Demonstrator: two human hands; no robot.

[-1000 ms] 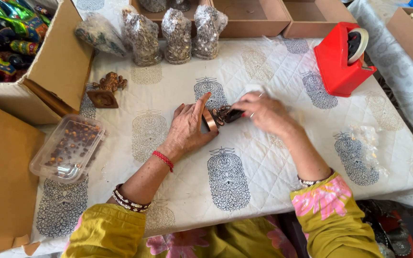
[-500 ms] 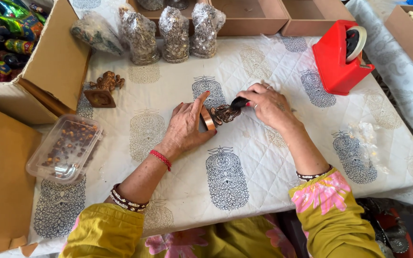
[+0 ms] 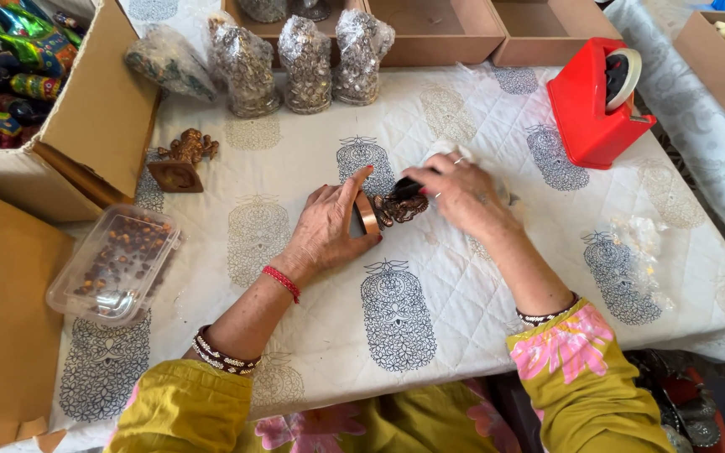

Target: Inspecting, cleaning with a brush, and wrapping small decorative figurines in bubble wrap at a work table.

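A small copper-brown figurine point(image 3: 396, 208) lies on its side at the middle of the white quilted tablecloth point(image 3: 430, 335). My left hand point(image 3: 333, 226) grips its round copper base, index finger pointing up. My right hand point(image 3: 456, 191) rests over the figurine's top end, holding a dark part against it together with a bit of clear wrap. A second, similar figurine point(image 3: 183, 159) stands free at the left.
Three bubble-wrapped bundles point(image 3: 304, 63) stand at the back. A red tape dispenser point(image 3: 597, 101) sits at right, clear wrap pieces point(image 3: 635, 239) near the right edge. A clear plastic tub point(image 3: 115, 264) of brown bits lies at left, cardboard boxes point(image 3: 86, 117) around it.
My right hand has shifted slightly over the figurine's top end and lowered toward the cloth. My left hand keeps its grip on the base.
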